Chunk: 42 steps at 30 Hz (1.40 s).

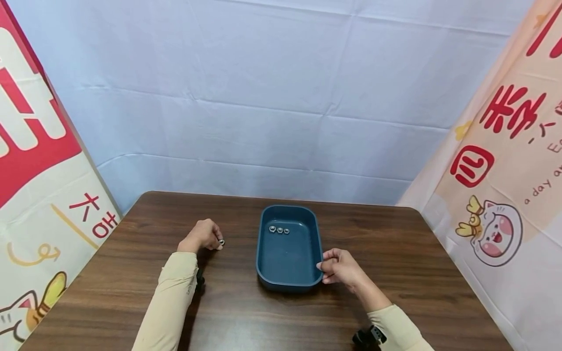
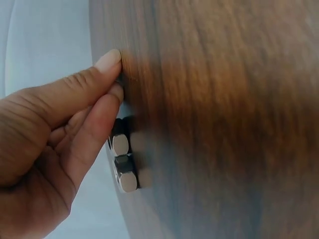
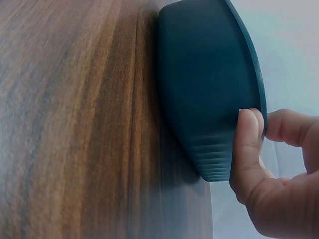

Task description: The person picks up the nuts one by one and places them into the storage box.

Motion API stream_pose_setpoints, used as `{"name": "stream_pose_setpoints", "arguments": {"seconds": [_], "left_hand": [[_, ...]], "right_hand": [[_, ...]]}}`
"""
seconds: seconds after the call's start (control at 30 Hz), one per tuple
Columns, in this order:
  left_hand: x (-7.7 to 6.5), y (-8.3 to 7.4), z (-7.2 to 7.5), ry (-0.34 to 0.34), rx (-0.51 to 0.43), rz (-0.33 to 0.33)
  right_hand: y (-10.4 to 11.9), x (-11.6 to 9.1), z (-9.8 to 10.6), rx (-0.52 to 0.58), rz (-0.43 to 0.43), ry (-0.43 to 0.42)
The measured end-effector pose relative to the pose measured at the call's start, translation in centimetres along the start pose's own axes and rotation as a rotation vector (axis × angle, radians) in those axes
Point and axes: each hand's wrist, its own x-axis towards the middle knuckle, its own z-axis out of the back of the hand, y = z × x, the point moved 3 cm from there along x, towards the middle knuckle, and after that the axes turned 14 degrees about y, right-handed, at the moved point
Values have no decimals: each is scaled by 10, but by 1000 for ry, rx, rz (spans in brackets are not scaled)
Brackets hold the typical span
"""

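1. The left hand [image 1: 203, 236] pinches a small metal nut [image 1: 221, 242] between thumb and forefinger, low over the left half of the table [image 1: 228, 312]; in the wrist view the fingertips hide most of this nut, and I cannot tell whether it touches the wood
2. Two more nuts [image 2: 120, 145] stand on the table close beside each other, just next to the left fingertips
3. The right hand [image 1: 342, 268] grasps the rim of a dark blue tray [image 1: 287, 261], on its right side towards the near right corner, thumb over the rim and fingers against the outer wall
4. The tray stands upright about midway between the table's left and right edges, with its far end near the table's far edge
5. Three nuts [image 1: 280, 230] lie inside the tray in a short row, towards its far left corner
6. Pale sleeves [image 1: 171, 297] cover both forearms, with a black device [image 1: 199, 279] at the left wrist
7. A white cloth [image 1: 263, 122] hangs behind the table's far edge, and a printed banner [image 1: 496, 234] hangs beyond its right edge
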Motion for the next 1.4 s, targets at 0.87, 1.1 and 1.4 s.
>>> {"name": "stream_pose_setpoints", "arguments": {"seconds": [0.87,1.1,1.4], "left_hand": [[-11,20,-9,277,-534,-254],[-17,20,-12,266,-528,-247],[-11,-3,-21,291,-548,-281]], "right_hand": [[-3,0,0,21,10,-24],[-2,0,-4,21,-4,-45],[-2,-1,-2,20,-7,-56]]}}
